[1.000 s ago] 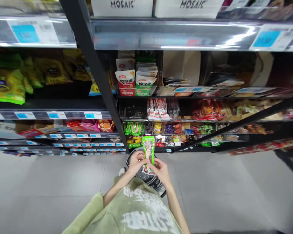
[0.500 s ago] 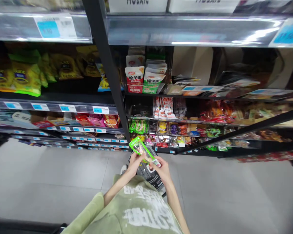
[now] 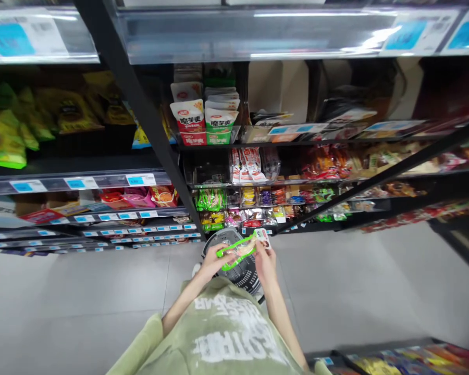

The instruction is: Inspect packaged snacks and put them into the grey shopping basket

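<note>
A clear snack packet (image 3: 242, 250) with bright green edges is stretched between my two hands, in front of my body. My left hand (image 3: 216, 260) grips its left end. At the other end, by a white label, my right hand (image 3: 264, 259) pinches it. The packet lies tilted, its right end higher in the view. Something pale shows through the clear film, too small to name. Below the packet is a dark grey shopping basket (image 3: 245, 276) with slotted walls, partly hidden by my hands and the packet.
Shelves ahead hold red and green snack pouches (image 3: 221, 125), white-and-red packets (image 3: 250, 164) and green packets (image 3: 211, 199). Yellow-green bags (image 3: 3, 130) sit on the left shelf. A black post (image 3: 140, 109) divides the shelving. More packaged goods (image 3: 406, 359) stand at lower right. Grey floor (image 3: 113, 286) surrounds me.
The packet has turned, so its labelled end now points up and right instead of down and right. My right hand has risen slightly with it. The view has shifted to the right.
</note>
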Demonstrator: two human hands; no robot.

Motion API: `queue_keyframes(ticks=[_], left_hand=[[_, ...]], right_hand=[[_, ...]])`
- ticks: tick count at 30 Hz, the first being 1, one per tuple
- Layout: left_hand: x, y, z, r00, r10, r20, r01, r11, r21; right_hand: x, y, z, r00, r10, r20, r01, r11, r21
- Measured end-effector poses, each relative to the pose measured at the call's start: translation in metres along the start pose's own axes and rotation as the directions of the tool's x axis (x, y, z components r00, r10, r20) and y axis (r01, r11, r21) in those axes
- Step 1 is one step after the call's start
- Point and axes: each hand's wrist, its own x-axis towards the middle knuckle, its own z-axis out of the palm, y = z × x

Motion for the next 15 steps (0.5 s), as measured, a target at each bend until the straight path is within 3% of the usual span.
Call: queue_keyframes(ticks=[3,6,8,15], left_hand=[[-0.005,-0.004,0.007,0.972,0.018,0.232,-0.039,0.995,0.087],[-0.009,-0.008,0.014,0.929,0.009,0.37,-0.057,0.991,0.119],[-0.011,-0.01,0.015,0.919,0.005,0.394,-0.053,0.992,0.112],[-0.005,-0.014,0.015,0.947,-0.068,0.313,0.063,0.998,0.024]], right_hand=[[-0.005,-0.004,0.005,0.998,0.031,0.058,-0.025,0.994,-0.11],[-0.01,-0.006,0.01,0.995,0.055,0.079,-0.038,0.979,-0.201],[-0.012,-0.006,0.014,0.994,0.073,0.085,-0.05,0.969,-0.24],[-0.014,-0.002,0.022,0.983,0.143,0.112,-0.121,0.975,-0.186]])
